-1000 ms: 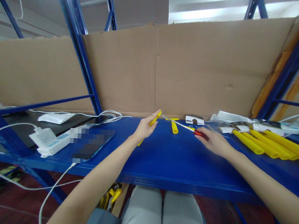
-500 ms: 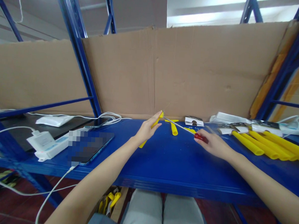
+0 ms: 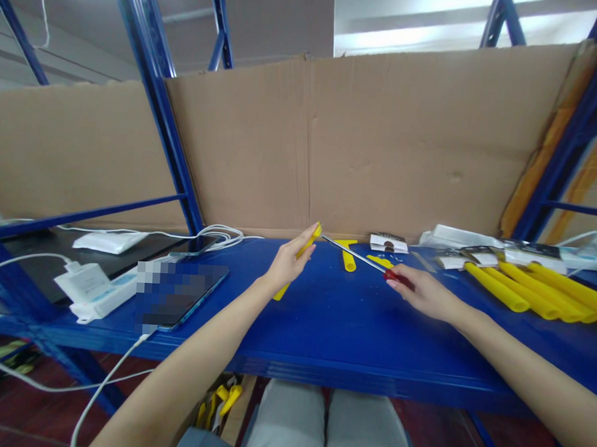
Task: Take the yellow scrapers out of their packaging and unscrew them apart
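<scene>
Yellow piece [image 3: 317, 231], screwdriver [image 3: 364, 259] close to its end
Left hand [image 3: 286, 266] grips the piece; right hand [image 3: 427, 293] holds the screwdriver's red handle.

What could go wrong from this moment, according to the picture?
The screwdriver points toward the yellow piece in the left hand; a slip might jab that hand.

The dark device lies near the front edge of the blue shelf with a white cable, seemingly attached, hanging down; a snag might pull it off.

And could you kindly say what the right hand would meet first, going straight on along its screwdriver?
Probably the yellow piece in the left hand, met by the tip of the screwdriver; depth is unclear.
</scene>
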Motion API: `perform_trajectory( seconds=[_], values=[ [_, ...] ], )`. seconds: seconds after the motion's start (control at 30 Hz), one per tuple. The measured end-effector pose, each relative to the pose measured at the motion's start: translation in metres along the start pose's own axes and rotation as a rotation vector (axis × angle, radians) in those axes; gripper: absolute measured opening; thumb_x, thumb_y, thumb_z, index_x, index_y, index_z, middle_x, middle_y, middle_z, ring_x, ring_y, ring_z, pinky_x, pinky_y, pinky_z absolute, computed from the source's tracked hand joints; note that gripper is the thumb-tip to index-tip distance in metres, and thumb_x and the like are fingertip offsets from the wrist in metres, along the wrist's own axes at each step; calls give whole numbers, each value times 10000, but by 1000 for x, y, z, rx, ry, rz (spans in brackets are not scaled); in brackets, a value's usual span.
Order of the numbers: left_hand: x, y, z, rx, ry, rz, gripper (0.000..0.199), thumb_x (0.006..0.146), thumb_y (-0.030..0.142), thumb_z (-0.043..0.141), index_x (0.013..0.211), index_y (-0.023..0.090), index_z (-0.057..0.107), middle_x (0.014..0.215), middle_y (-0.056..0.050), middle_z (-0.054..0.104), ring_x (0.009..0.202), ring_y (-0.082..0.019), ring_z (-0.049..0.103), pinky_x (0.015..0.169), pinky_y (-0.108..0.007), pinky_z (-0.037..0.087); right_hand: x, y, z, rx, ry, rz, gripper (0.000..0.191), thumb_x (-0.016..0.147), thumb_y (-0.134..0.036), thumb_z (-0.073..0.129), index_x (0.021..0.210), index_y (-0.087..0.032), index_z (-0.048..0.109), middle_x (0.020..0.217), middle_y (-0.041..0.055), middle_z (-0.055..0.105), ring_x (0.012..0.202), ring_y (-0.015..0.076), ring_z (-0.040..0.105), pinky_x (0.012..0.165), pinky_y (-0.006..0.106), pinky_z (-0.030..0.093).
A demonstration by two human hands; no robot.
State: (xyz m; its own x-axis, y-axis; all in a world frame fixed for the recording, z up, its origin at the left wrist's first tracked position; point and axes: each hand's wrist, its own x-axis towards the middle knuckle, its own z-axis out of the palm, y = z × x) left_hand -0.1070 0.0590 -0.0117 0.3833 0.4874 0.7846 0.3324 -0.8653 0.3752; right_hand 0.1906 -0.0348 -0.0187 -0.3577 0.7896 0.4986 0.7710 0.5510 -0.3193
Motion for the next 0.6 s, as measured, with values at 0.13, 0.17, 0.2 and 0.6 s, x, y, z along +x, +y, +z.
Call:
perform_trajectory(
  seconds=[0.13, 0.17, 0.2, 0.6],
  values=[
    [1, -1, 0, 6, 10, 80, 484, 930, 291, 452, 1402, 187, 460, 1417, -119, 504, 1102, -211, 634, 949, -354, 516, -1, 6, 1, -106, 116, 4, 261, 876, -451, 445, 857, -227, 576, 778, 83, 673, 666, 224, 621, 609, 333, 464],
    [2, -2, 0, 12, 17, 100, 482, 932, 286, 447, 1405, 194, 456, 1422, -118, 498, 1149, -219, 609, 992, -379, 489, -1, 6, 0, -142, 136, 6, 259, 878, -446, 443, 874, -228, 583, 794, 84, 680, 686, 229, 629, 617, 333, 462],
    [2, -3, 0, 20, 22, 118, 480, 935, 282, 441, 1408, 199, 451, 1427, -118, 492, 1186, -223, 587, 1022, -395, 465, -2, 6, 0, -180, 156, 8, 260, 881, -443, 440, 886, -229, 588, 810, 85, 685, 702, 233, 635, 621, 333, 460],
    [1, -7, 0, 102, 64, 310, 462, 955, 249, 420, 1413, 193, 442, 1394, -120, 528, 1296, -197, 487, 1062, -355, 426, -3, 1, 1, -251, 136, 3, 152, 868, -338, 438, 873, -220, 535, 752, 66, 652, 623, 200, 614, 575, 311, 459]
  ],
)
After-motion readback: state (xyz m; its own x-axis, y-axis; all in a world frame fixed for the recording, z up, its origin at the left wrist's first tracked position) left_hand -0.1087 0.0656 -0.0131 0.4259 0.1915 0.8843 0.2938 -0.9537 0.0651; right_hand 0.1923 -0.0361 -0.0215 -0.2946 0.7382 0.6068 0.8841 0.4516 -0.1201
